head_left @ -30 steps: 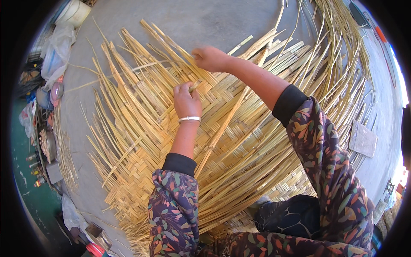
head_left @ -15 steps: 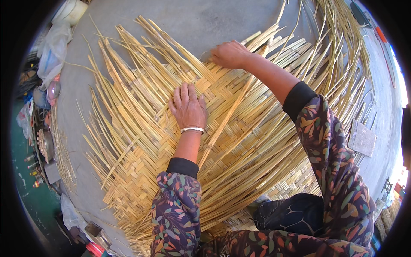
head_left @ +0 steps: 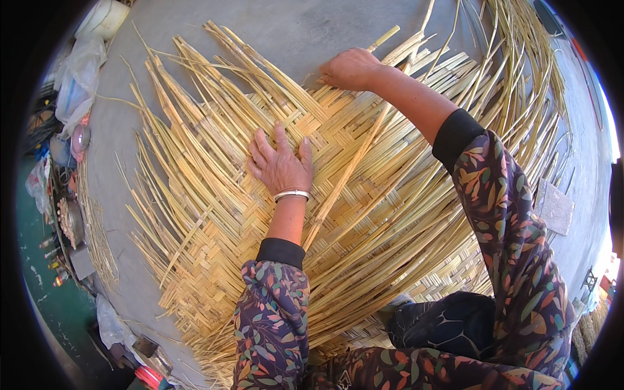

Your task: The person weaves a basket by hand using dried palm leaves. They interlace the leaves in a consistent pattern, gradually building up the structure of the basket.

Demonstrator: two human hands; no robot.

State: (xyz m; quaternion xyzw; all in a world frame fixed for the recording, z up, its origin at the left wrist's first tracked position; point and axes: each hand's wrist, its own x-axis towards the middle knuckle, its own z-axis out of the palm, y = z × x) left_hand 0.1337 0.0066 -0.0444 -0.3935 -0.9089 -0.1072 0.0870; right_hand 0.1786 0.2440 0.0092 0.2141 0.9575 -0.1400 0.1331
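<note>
Head view, looking down: a person sits on a grey concrete floor (head_left: pixel 312 32) over a large, partly woven mat (head_left: pixel 364 214) of pale yellow split-cane strips. The mat fills the middle of the picture, and loose strip ends fan out to the left, the far side and the right.

The left hand (head_left: pixel 281 164) lies flat, palm down, on the woven herringbone area at the centre. Its fingers (head_left: pixel 263 144) are spread wide and point to the far left; they press on the weave and grip nothing. A silver bangle (head_left: pixel 291 194) circles the wrist.

The right hand (head_left: pixel 351 68) reaches to the far edge of the weave, well apart from the left hand. It is curled, knuckles up, over the strip ends there. Whether it pinches a strip cannot be told, as the fingertips are hidden.

1 long, thicker strip (head_left: pixel 344 179) runs diagonally from near centre to far right, passing just right of the left hand and ending beside the right hand, which is the nearer to its far tip.

Both arms wear dark floral sleeves (head_left: pixel 273 318). Bags and clutter (head_left: pixel 71 130) line the left rim.
</note>
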